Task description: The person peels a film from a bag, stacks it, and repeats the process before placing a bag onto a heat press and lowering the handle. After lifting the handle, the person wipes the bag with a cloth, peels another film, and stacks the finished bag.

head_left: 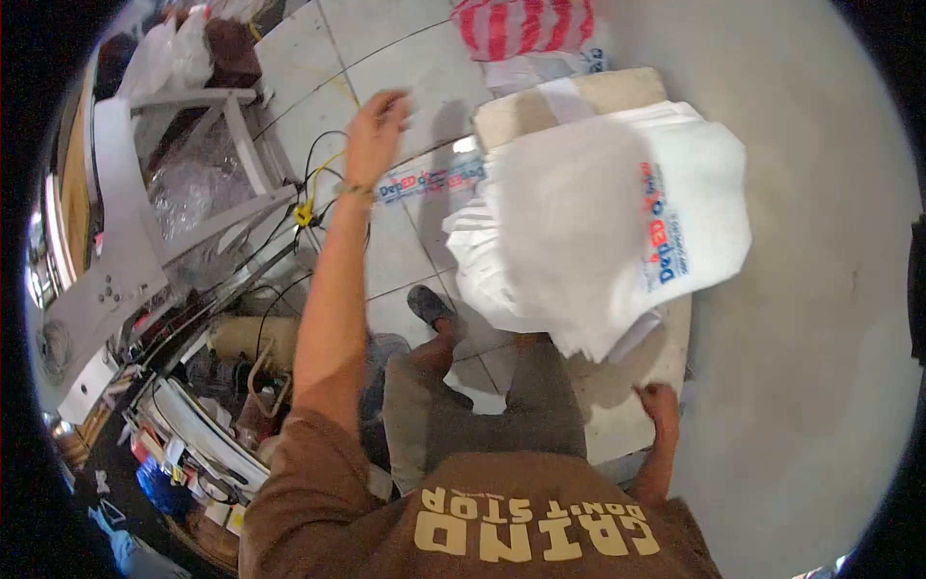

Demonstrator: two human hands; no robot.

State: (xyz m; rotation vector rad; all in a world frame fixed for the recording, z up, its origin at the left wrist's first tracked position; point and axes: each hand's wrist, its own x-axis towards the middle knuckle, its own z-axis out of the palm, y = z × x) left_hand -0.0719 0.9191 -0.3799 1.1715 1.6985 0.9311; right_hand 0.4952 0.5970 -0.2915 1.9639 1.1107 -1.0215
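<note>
My left hand (379, 135) is raised over the tiled floor at the upper left of centre, its fingers blurred and partly curled; what it holds, if anything, cannot be made out. My right hand (659, 398) is low at the right, fingers curled, beside the pale bench and below the pile of white fabric. That pile of white fabric (569, 222) has red and blue lettering on its right part and lies in stacked, fanned layers. Under its far end is a beige block (617, 92). A printed clear strip (429, 181) lies between my left hand and the pile.
At the left stand a grey metal frame (207, 232), plastic wrap (193, 198), black cables and a yellow plug (305, 212). A red-and-white striped bag (526, 27) is at the top. A cluttered shelf (203, 434) is lower left; a grey wall (810, 289) rises at the right.
</note>
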